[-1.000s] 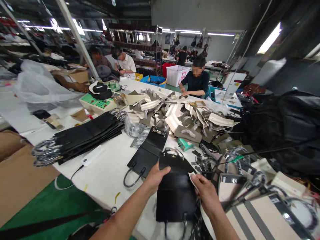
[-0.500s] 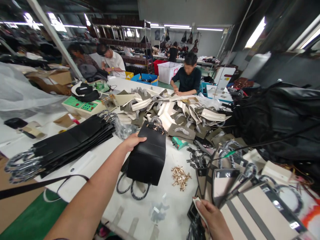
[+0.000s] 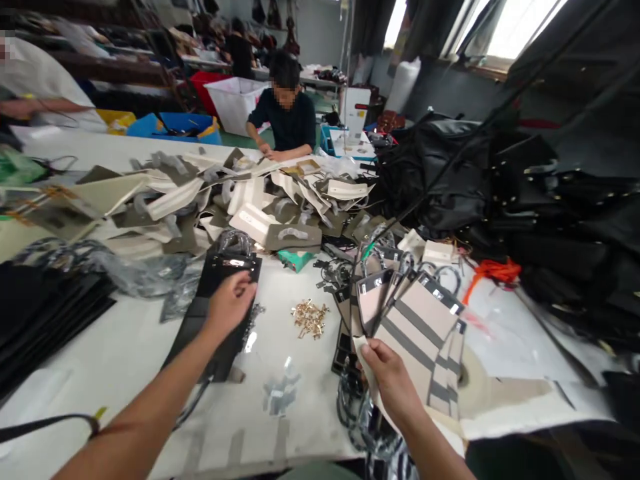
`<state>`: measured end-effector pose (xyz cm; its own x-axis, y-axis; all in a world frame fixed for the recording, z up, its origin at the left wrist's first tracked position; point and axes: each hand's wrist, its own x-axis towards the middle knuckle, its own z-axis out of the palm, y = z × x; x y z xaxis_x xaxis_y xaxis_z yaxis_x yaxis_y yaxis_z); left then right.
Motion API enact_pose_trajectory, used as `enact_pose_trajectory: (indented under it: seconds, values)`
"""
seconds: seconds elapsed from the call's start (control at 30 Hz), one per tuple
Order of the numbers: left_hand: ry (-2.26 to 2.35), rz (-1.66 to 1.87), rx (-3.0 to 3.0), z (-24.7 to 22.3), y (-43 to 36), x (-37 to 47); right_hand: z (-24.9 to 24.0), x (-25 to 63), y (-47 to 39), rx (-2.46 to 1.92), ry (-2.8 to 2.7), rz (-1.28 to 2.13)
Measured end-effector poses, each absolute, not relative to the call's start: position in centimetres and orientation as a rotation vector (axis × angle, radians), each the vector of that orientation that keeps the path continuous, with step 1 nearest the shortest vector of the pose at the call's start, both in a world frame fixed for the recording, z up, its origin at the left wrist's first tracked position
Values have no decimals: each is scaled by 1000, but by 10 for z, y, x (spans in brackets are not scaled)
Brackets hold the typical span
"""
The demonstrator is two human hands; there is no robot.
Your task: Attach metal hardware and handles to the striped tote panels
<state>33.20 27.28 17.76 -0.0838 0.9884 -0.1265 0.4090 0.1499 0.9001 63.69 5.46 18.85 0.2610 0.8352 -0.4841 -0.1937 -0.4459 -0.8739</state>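
My left hand (image 3: 231,303) is over the upper part of a black bag (image 3: 197,320) with wrapped handles, its fingers curled; what they hold, if anything, is too small to make out. My right hand (image 3: 387,363) pinches a cream strip (image 3: 367,370) beside beige panels with grey stripes (image 3: 413,327). Between the hands lies a small pile of gold-coloured metal pieces (image 3: 310,318). Below it are small clear plastic pieces (image 3: 281,393).
A heap of cream and olive pieces (image 3: 250,200) spans the back of the white table (image 3: 310,433). Black bags are stacked at left (image 3: 40,313) and right (image 3: 440,173). A green box (image 3: 295,260) lies mid-table. A person in dark clothes (image 3: 287,117) sits opposite.
The view has swung right. The black bag now lies flatter, and my left hand has gone from its edge to above its upper part. My right hand still holds the cream strip.
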Motion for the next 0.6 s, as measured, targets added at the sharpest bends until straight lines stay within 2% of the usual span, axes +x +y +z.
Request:
enact_pose_trajectory:
  seconds: [0.1, 0.2, 0.43, 0.6]
  values:
    - [1054, 700, 1216, 180, 188, 425, 202, 640, 55, -1525, -670, 1170]
    - [715, 627, 1010, 192, 119, 499, 214, 645, 47, -1496, -751, 1042]
    - [770, 623, 1026, 203, 71, 569, 238, 690, 3, -1757, -848, 807]
    - [878, 635, 1365, 212, 61, 596, 238, 733, -22, -1928, -1005, 700]
